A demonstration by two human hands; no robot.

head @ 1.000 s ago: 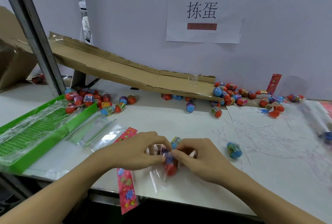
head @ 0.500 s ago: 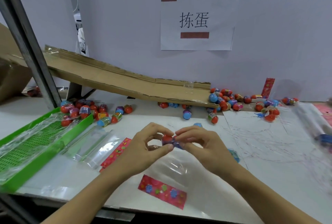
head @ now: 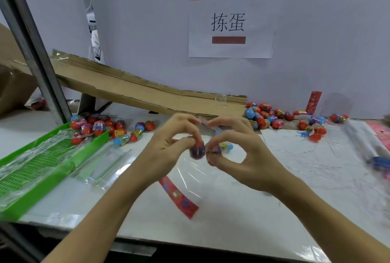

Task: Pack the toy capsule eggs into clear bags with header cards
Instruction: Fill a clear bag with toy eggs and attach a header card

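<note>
Head view: a purple-and-red capsule egg is held up above the white table, in front of the low end of the cardboard ramp, inside the top of a clear bag whose film hangs below the hands. The bag's red header card dangles under it, tilted, nearer the viewer than the ramp. The left hand pinches the egg through the film with thumb and forefinger; the right hand pinches the bag beside the egg, where a second purple capsule seems to sit, blurred. Loose eggs are heaped at the ramp's low end, more lie under its raised part, beside a green tray. Against half a second ago, the hands and bag are raised higher and the header card has swung from lying flat to hanging.
</note>
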